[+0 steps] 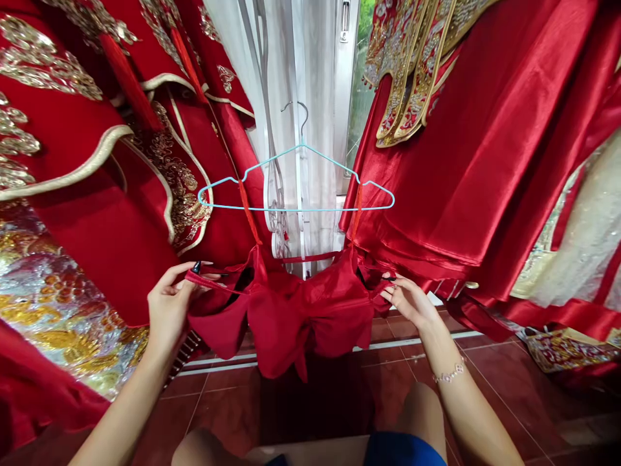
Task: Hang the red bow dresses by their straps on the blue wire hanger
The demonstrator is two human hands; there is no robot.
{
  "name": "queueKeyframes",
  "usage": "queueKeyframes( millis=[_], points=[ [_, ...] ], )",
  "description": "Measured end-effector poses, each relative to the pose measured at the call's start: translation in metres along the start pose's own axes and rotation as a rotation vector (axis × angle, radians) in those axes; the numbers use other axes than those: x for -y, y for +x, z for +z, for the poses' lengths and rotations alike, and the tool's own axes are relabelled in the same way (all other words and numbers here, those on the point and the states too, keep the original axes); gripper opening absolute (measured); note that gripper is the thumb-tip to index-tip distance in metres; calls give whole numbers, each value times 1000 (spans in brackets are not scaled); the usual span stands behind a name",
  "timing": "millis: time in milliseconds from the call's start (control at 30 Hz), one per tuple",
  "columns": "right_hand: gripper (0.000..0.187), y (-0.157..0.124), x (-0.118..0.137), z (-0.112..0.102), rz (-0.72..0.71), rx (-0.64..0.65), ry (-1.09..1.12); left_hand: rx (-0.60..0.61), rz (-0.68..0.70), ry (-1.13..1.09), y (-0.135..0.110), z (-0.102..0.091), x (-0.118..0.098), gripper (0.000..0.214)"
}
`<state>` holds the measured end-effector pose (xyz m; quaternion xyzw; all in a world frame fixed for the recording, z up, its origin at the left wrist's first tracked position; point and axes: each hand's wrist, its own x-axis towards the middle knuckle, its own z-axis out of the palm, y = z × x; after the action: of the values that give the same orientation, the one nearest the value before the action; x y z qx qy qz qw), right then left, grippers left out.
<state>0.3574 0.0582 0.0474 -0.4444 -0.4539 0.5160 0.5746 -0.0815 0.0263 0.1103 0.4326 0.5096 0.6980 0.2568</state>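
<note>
A red dress (276, 317) with thin straps hangs from a light blue hanger (303, 210) in front of me. Its two straps loop over the hanger's shoulder notches. My left hand (172, 291) pinches the edge of the off-shoulder sleeve on the left side, drawing it outward. On the other side my right hand (405, 298) has its fingertips closed on the right sleeve. The bodice stands open at the top between my hands, with a knot or bow at its front. Most of the dress's lower part falls in dark shadow.
Red gowns with gold embroidery (179, 175) hang close on the left. Red satin skirts (460, 162) crowd the right. Behind the hanger are a white curtain (320, 129) and a window frame (345, 97). Red floor tiles (228, 401) lie below, near my knees.
</note>
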Motion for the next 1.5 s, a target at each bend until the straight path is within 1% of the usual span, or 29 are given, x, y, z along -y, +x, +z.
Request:
queueKeyframes(
  millis=[33,100,233,300,367,400,433,467,500,567,633,667,700,767,833,900,967,1033,1133,1167,1233,1267,1333,1367,1400,1433,1467,1500],
  points=[
    [20,-1,-2,2,25,4,93,9,-10,-20,-1,1,-1,39],
    [19,-3,-7,7,25,-9,174,31,-8,-56,-3,3,-2,40],
    [20,-7,-9,12,-23,-49,183,57,-9,-85,-11,3,-4,39],
    [25,-9,-2,16,-58,-17,200,58,-13,-77,-14,4,-7,40],
    [31,-8,10,21,-164,64,209,72,24,-62,-12,7,-12,43],
    [33,-6,18,25,-243,98,201,86,59,-57,-8,10,-16,47],
    [34,-3,26,28,-337,106,179,97,103,-56,-2,13,-21,52],
    [34,2,35,31,-441,80,140,103,149,-59,6,16,-26,58],
    [34,9,43,33,-546,21,89,101,191,-61,16,20,-32,64],
    [32,28,60,34,-731,-150,-17,83,246,-51,41,26,-44,73],
    [32,49,76,32,-849,-289,-76,53,271,-14,70,31,-55,73],
    [33,60,84,30,-877,-320,-82,45,276,3,85,33,-61,71],
    [33,70,92,28,-891,-330,-78,43,276,13,98,35,-66,69],
    [31,88,107,24,-881,-276,-82,82,266,36,121,40,-76,65],
    [30,102,122,23,-849,-167,-121,159,263,106,137,46,-87,62],
    [31,112,136,25,-818,-57,-189,249,303,222,146,54,-99,59],
    [32,120,147,30,-806,18,-252,324,378,334,151,65,-111,52],
    [29,127,156,38,-814,62,-291,345,452,398,152,78,-121,38],
    [18,136,168,53,-844,72,-326,255,507,424,151,99,-125,10],
    [15,139,172,58,-856,66,-339,233,508,426,151,105,-124,6],
    [11,142,178,66,-874,61,-362,261,478,444,149,110,-121,6],
    [9,142,179,68,-882,60,-372,312,459,457,148,109,-120,6],
    [9,136,179,66,-929,23,-389,470,454,493,144,99,-117,14],
    [11,131,176,63,-968,-24,-398,552,483,516,141,91,-115,22],
    [14,124,173,58,-1011,-81,-413,607,537,542,136,82,-112,32],
    [16,116,167,52,-1049,-136,-438,624,609,570,130,71,-108,41],
    [17,107,161,45,-1077,-178,-470,597,682,597,123,60,-103,49],
    [17,97,155,38,-1096,-201,-510,531,749,623,114,49,-97,52]
  ],
)
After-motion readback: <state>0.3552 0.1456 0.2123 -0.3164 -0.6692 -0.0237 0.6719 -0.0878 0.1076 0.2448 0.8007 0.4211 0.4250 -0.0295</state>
